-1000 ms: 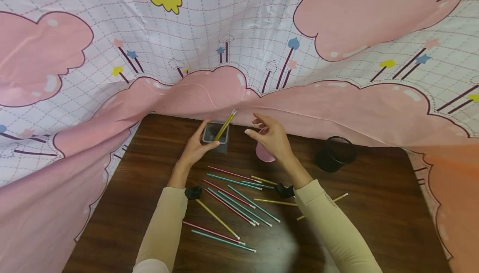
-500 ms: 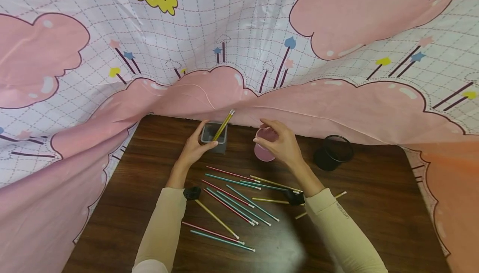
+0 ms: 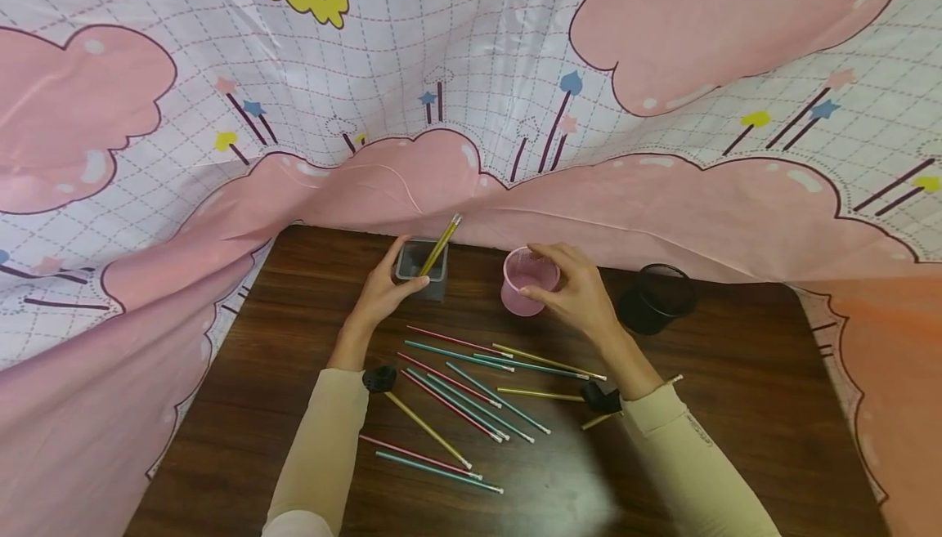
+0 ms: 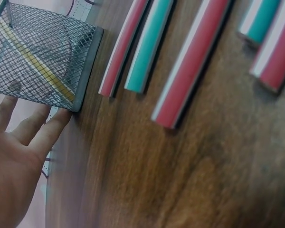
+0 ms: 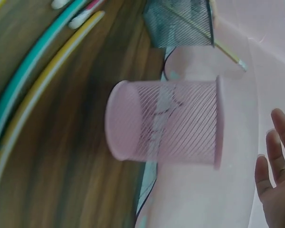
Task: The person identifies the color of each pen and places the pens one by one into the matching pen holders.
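Observation:
My left hand [image 3: 377,298] holds a grey square mesh pencil holder [image 3: 436,288] at the back of the table, thumb on its near side. Yellow pencils [image 3: 444,241] lean in it, eraser ends up. In the left wrist view, fingertips touch the holder's mesh wall [image 4: 47,23]. To the right of it stands a round pink mesh pencil holder [image 3: 518,300], upright, with nothing seen inside. My right hand [image 3: 583,296] hovers by its right rim, thumb and fingers spread. The right wrist view shows those fingers [image 5: 276,151] apart from the pink holder [image 5: 180,123], holding nothing.
A round black mesh pencil holder [image 3: 642,318] stands farther right. Several red, teal and yellow pencils [image 3: 471,406] lie scattered over the middle of the brown table [image 3: 235,406]. One yellow pencil [image 3: 602,420] is partly under my right forearm. A printed cloth [image 3: 471,169] hangs behind the table.
My right hand has moved right and nearer to me, from over the pink holder to its right side, uncovering its opening. My left hand keeps its hold on the grey holder.

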The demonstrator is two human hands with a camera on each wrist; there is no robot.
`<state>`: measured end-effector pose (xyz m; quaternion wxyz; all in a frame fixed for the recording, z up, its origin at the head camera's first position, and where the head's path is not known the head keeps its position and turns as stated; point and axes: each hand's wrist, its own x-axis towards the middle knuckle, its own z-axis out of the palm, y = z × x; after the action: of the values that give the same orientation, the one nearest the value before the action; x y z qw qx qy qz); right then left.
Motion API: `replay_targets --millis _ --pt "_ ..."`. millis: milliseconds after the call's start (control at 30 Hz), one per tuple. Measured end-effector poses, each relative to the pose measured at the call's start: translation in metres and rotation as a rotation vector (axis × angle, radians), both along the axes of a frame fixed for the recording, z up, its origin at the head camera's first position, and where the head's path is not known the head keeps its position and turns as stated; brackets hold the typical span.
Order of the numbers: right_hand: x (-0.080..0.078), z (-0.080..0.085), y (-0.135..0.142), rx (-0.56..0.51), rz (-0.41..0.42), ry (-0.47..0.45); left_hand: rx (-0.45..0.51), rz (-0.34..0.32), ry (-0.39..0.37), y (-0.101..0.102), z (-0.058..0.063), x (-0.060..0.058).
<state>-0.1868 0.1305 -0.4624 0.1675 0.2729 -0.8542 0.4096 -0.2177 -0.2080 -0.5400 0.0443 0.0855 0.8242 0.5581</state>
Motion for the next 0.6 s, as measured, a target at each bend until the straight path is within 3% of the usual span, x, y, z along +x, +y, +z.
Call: replay_targets --millis 167,267,500,600 --pt "0.015 -0.009 0.020 0.022 -0.028 0.014 0.024 -0.036 0.005 0.002 0.017 0.008" --pt "0.021 -0.012 0.029 0.021 -0.045 0.019 0.010 -0.048 0.022 0.002 0.022 0.009" --pt "0.028 -0.013 0.046 0.023 -0.059 0.017 0.014 -0.058 0.013 0.003 0.020 0.009" --pt "0.035 -0.016 0.055 0.025 -0.069 0.015 0.016 -0.042 0.011 0.003 0.014 0.007"
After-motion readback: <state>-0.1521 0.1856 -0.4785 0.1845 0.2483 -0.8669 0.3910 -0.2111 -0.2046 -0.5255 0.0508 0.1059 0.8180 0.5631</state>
